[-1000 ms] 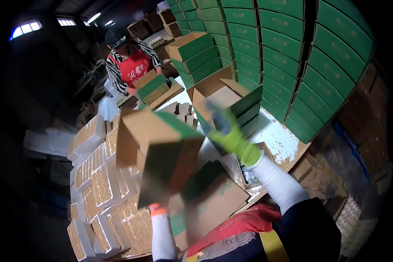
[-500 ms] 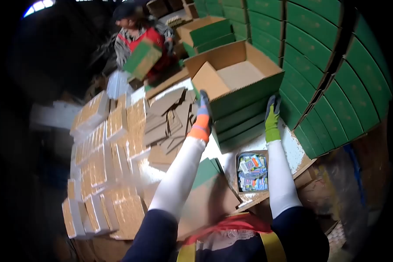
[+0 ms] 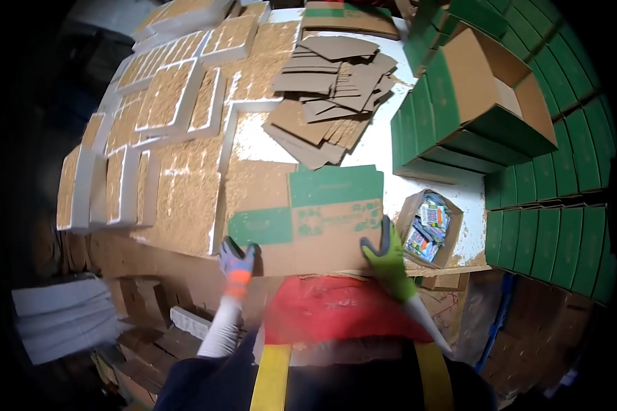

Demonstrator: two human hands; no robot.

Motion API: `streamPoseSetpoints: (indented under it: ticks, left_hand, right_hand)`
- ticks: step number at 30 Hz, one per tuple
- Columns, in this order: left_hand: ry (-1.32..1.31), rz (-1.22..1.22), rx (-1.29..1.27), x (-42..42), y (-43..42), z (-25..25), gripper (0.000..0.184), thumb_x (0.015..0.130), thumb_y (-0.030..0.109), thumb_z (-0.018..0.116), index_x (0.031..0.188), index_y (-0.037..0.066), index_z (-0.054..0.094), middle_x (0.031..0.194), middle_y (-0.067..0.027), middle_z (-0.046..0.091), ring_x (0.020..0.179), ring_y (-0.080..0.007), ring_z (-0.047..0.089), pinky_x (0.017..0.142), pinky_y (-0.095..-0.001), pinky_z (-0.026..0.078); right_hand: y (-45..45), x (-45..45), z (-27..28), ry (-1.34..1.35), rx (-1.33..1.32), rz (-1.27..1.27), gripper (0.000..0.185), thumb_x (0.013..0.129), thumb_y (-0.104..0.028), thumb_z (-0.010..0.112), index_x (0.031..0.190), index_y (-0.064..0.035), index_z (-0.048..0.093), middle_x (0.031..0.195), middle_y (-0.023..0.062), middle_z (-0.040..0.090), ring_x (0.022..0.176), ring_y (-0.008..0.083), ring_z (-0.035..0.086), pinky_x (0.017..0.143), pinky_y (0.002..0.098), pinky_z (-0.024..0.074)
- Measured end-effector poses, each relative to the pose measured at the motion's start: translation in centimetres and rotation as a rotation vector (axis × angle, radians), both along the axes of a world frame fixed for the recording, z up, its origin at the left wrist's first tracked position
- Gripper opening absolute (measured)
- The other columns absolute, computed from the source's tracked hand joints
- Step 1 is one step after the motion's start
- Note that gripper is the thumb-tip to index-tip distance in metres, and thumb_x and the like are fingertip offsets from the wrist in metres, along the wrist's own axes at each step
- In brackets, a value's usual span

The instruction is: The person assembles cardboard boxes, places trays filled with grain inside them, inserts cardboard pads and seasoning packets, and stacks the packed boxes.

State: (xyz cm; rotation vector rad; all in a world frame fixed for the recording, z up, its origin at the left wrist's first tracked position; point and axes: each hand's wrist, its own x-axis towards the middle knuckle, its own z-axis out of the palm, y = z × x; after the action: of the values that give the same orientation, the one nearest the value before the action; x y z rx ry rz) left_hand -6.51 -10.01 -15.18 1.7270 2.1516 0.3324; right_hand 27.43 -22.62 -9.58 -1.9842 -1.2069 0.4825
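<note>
A flattened green-and-brown cardboard carton lies on the table in front of me. My left hand, in a grey-tipped glove with an orange cuff, is at its near left corner, thumb and fingers apart. At the right edge is my right hand in a green glove, its thumb over the cardboard and its fingers spread along the side. Neither hand visibly closes on the carton. Just right of my right hand sits a small open box of colourful packets.
White trays filled with tan material cover the left side. Loose grey-brown cardboard pieces lie at the back. An open-topped green carton tops a stack at right, near a wall of green boxes.
Both hands have left the stacked green cartons and come back to the flat carton near my body. My view has turned downward, and the co-worker's upper body is out of sight.
</note>
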Motion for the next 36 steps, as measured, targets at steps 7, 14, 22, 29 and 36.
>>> streamPoseSetpoints:
  ticks: [7, 14, 22, 29, 36]
  left_hand:
    - [-0.609, -0.166, -0.134, -3.3, -0.8, 4.8, 0.089, 0.064, 0.047, 0.079, 0.133, 0.002, 0.045, 0.139, -0.0219, 0.04, 0.133, -0.0366, 0.032, 0.107, -0.0423, 0.029]
    - [0.047, -0.904, 0.201, -2.9, 9.7, 22.7, 0.032, 0.076, 0.023, 0.072, 0.107, 0.015, 0.068, 0.104, -0.0134, 0.067, 0.092, -0.0296, 0.065, 0.08, -0.0367, 0.052]
    - [0.56, -0.988, 0.71, 10.5, 9.1, 20.6, 0.083, 0.074, 0.038, 0.067, 0.144, 0.011, 0.031, 0.151, -0.0124, 0.026, 0.138, -0.0357, 0.023, 0.11, -0.0485, 0.021]
    - [-0.197, -1.058, 0.737, 9.9, 4.1, 20.7, 0.029, 0.069, 0.028, 0.07, 0.095, 0.017, 0.061, 0.103, -0.0028, 0.061, 0.109, -0.0266, 0.052, 0.095, -0.0497, 0.035]
    - [-1.099, -1.252, 0.463, 8.7, 3.1, 24.8, 0.041, 0.083, 0.023, 0.065, 0.119, 0.006, 0.058, 0.119, -0.0136, 0.059, 0.113, -0.0308, 0.053, 0.096, -0.0395, 0.043]
  right_hand:
    - [1.1, 0.1, 0.3, -0.188, -0.317, -0.09, 0.071, 0.076, -0.043, 0.066, 0.131, -0.0028, 0.045, 0.119, 0.0262, 0.052, 0.11, 0.0415, 0.051, 0.093, 0.0463, 0.0426]
    - [10.9, 5.6, 17.9, -0.747, -0.159, 0.651, 0.041, 0.08, -0.035, 0.067, 0.11, -0.0077, 0.062, 0.096, 0.0131, 0.065, 0.086, 0.036, 0.061, 0.076, 0.0415, 0.0484]
    - [18.3, 3.1, 18.8, -0.366, -0.357, 0.594, 0.045, 0.085, -0.047, 0.053, 0.12, -0.0189, 0.054, 0.108, 0.0155, 0.063, 0.097, 0.0351, 0.06, 0.084, 0.0415, 0.0462]
    - [24.9, 2.4, 19.6, -0.194, -0.157, 0.863, 0.031, 0.081, -0.032, 0.068, 0.1, -0.0069, 0.068, 0.092, 0.0135, 0.067, 0.082, 0.0291, 0.062, 0.078, 0.0334, 0.0487]
    - [25.0, -1.4, 15.7, -0.67, 0.162, 0.739, 0.019, 0.084, -0.033, 0.061, 0.086, -0.0139, 0.064, 0.082, 0.0095, 0.066, 0.075, 0.0313, 0.063, 0.064, 0.0399, 0.0485]
